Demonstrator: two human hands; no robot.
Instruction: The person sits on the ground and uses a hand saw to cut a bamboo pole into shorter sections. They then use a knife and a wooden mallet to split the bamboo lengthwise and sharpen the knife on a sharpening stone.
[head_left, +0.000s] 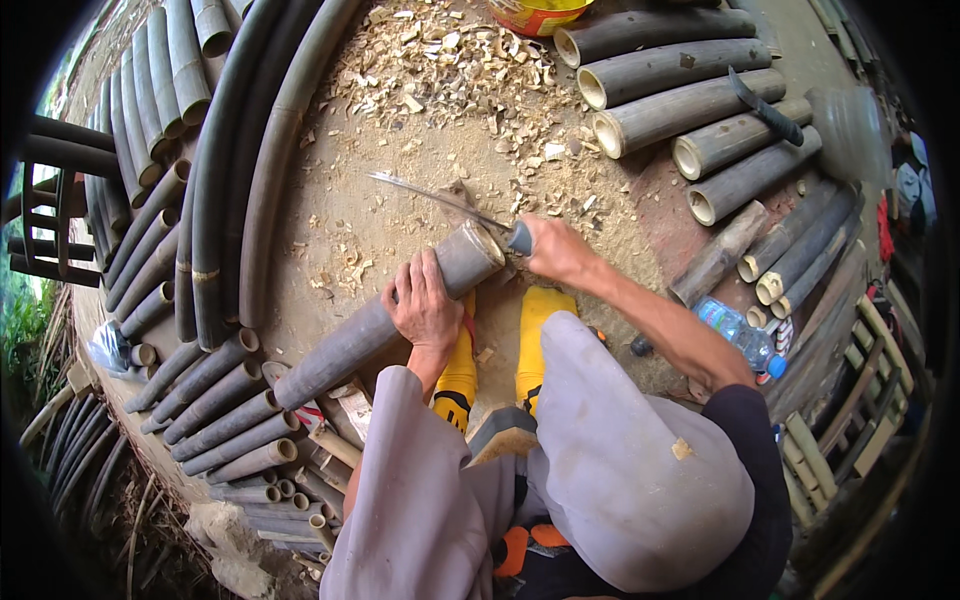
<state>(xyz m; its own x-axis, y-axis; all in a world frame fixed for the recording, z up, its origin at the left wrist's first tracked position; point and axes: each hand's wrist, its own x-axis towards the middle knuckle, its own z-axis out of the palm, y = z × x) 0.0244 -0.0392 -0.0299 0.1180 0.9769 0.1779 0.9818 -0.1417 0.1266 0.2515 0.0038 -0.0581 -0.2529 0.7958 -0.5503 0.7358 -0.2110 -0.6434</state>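
"Grip condition, both sides?"

"Right grip point(558, 250): closed round the grey handle point(520, 238) of a curved-bladed tool point(450, 203). Left grip point(425, 300): bearing on the bamboo length point(345, 345) from above and holding it, fingers spread over its upper side. My left thumb cannot be made out."

"Surroundings, largest item first."

"Sandy ground point(340, 215) throughout. Long dark poles point(275, 160) lie ahead on my left; a row of shorter bamboo pieces point(690, 100) lies ahead on my right. Next in size are my yellow boots point(537, 315), then pale shavings point(440, 60), heaped ahead of me."

"State the relation that governs."

"The bamboo length lies under my left grip and to the left of my right one. Its long axis runs aslant, from a near left end to an open far right end, just beside my right grip. My left is nearer, in contact. The blade points leftward, past that open end; whether its edge touches the bamboo, I cannot tell."
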